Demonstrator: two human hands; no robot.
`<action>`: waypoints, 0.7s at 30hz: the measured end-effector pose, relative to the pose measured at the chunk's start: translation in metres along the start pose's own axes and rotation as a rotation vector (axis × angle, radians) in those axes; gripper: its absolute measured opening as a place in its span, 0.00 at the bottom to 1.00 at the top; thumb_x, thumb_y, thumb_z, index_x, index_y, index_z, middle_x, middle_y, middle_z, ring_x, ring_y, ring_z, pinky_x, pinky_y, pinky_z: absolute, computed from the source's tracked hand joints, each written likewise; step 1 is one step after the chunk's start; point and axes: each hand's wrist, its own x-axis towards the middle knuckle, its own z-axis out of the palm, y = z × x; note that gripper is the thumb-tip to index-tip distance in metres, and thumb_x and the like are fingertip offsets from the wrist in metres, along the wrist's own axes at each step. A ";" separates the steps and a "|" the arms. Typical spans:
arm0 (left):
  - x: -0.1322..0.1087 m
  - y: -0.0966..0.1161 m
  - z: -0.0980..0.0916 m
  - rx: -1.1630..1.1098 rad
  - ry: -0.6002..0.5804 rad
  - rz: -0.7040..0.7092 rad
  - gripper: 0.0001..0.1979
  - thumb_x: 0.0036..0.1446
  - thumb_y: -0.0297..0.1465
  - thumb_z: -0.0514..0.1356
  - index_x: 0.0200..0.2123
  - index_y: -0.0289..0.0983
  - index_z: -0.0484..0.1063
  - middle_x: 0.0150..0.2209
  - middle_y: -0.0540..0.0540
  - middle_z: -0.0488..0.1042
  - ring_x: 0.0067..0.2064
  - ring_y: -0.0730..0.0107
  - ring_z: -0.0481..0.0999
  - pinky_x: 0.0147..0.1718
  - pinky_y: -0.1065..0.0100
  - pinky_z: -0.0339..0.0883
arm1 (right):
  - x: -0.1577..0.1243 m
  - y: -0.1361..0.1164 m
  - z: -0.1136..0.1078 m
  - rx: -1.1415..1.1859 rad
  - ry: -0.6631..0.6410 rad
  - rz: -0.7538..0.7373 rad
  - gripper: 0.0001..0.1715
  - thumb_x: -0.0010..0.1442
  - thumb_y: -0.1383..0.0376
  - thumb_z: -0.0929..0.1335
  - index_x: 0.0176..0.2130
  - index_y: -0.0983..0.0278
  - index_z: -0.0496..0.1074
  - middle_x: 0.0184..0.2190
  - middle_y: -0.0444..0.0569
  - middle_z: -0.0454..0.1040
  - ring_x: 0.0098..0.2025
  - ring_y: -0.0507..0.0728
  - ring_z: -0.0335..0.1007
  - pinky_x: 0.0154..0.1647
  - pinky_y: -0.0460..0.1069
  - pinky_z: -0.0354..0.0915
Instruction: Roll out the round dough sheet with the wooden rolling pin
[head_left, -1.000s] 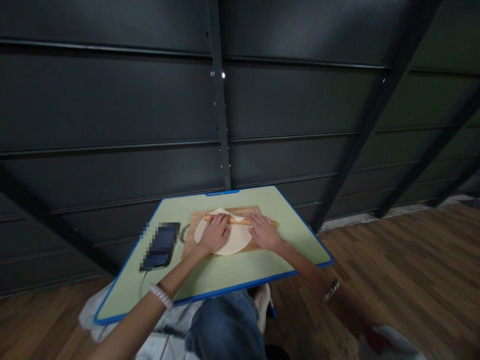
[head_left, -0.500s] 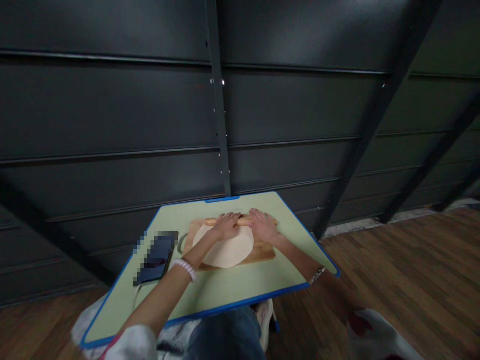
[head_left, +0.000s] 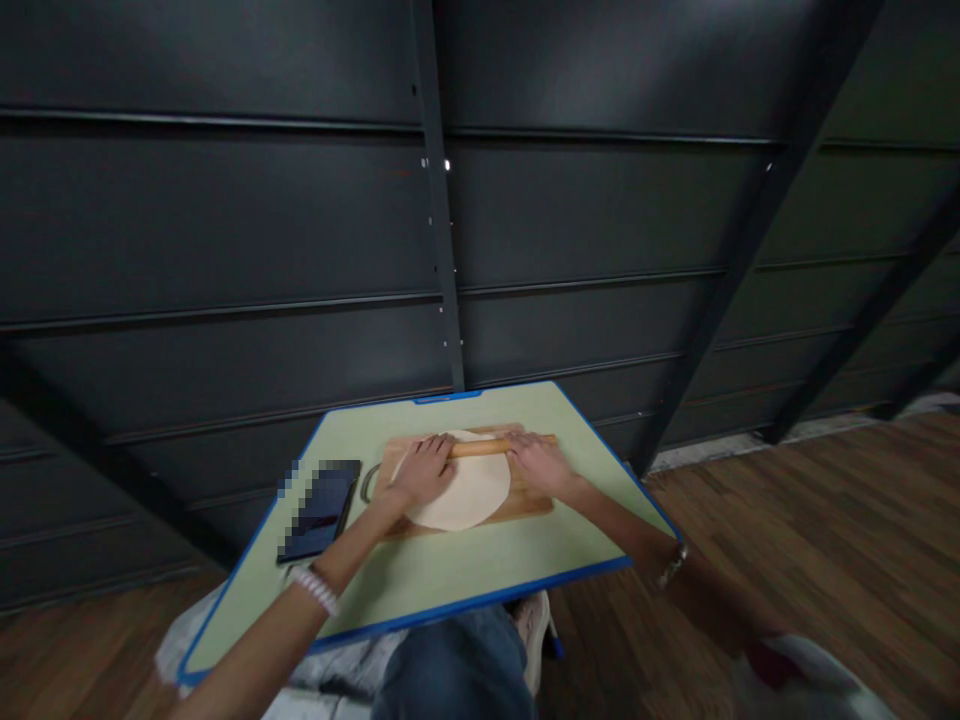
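Note:
A wooden rolling pin [head_left: 480, 448] lies crosswise over the far part of a round, flat sheet of pale dough [head_left: 461, 498]. My left hand [head_left: 424, 470] is on the pin's left end, fingers curved over it, its palm above the dough. Toward the other end, my right hand [head_left: 541, 464] grips the pin with fingers bent over the wood. Under the dough is a wooden cutting board [head_left: 531, 502]. Its metal handle [head_left: 367, 484] sticks out at the left. My hands cover both grip areas of the pin.
The board rests on a small pale-green folding table [head_left: 450, 575] with a blue rim. A dark tablet or phone [head_left: 322, 510], partly pixelated, lies left of the board. Behind the table stands a dark panelled wall [head_left: 585, 220]. Wooden flooring [head_left: 810, 520] extends to the right.
My hands have moved apart along the rolling pin, the left one leftward. Both hands and the pin sit slightly nearer to me, and a strip of dough shows beyond the pin.

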 end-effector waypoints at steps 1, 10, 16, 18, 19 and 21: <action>-0.010 0.004 0.002 0.016 0.023 0.002 0.24 0.62 0.36 0.45 0.58 0.29 0.59 0.58 0.36 0.63 0.59 0.58 0.61 0.58 0.58 0.52 | -0.007 -0.003 -0.001 0.021 0.009 -0.004 0.23 0.65 0.66 0.57 0.56 0.70 0.64 0.54 0.58 0.68 0.55 0.60 0.64 0.56 0.53 0.58; -0.002 0.030 0.007 0.036 -0.128 -0.246 0.36 0.62 0.48 0.40 0.64 0.29 0.46 0.65 0.32 0.45 0.66 0.44 0.41 0.60 0.48 0.42 | -0.001 -0.005 0.010 0.151 0.054 -0.166 0.25 0.66 0.65 0.54 0.60 0.66 0.60 0.60 0.52 0.61 0.62 0.55 0.53 0.63 0.55 0.48; 0.061 0.008 0.008 0.011 -0.195 -0.329 0.35 0.62 0.48 0.36 0.65 0.32 0.46 0.66 0.35 0.43 0.66 0.49 0.41 0.61 0.52 0.40 | 0.044 0.006 0.032 0.084 -0.051 0.025 0.29 0.67 0.58 0.52 0.62 0.68 0.57 0.61 0.55 0.58 0.63 0.60 0.51 0.61 0.56 0.49; 0.079 -0.001 0.010 -0.012 -0.226 -0.316 0.35 0.62 0.48 0.34 0.65 0.33 0.47 0.66 0.36 0.44 0.66 0.52 0.42 0.61 0.54 0.40 | 0.057 0.009 0.035 0.088 -0.072 0.073 0.31 0.67 0.57 0.50 0.61 0.71 0.58 0.61 0.57 0.59 0.63 0.60 0.52 0.61 0.55 0.49; 0.086 -0.005 0.012 -0.019 -0.235 -0.310 0.34 0.62 0.48 0.33 0.65 0.34 0.48 0.66 0.37 0.44 0.66 0.54 0.42 0.61 0.54 0.40 | 0.062 0.011 0.036 0.095 -0.080 0.095 0.32 0.67 0.56 0.50 0.61 0.71 0.58 0.60 0.57 0.60 0.63 0.60 0.52 0.61 0.54 0.49; 0.100 -0.012 0.018 -0.026 -0.247 -0.298 0.33 0.63 0.47 0.32 0.64 0.35 0.49 0.66 0.39 0.46 0.66 0.57 0.43 0.62 0.55 0.41 | 0.073 0.016 0.038 0.106 -0.101 0.149 0.32 0.67 0.55 0.49 0.60 0.70 0.59 0.60 0.56 0.60 0.63 0.59 0.52 0.61 0.54 0.50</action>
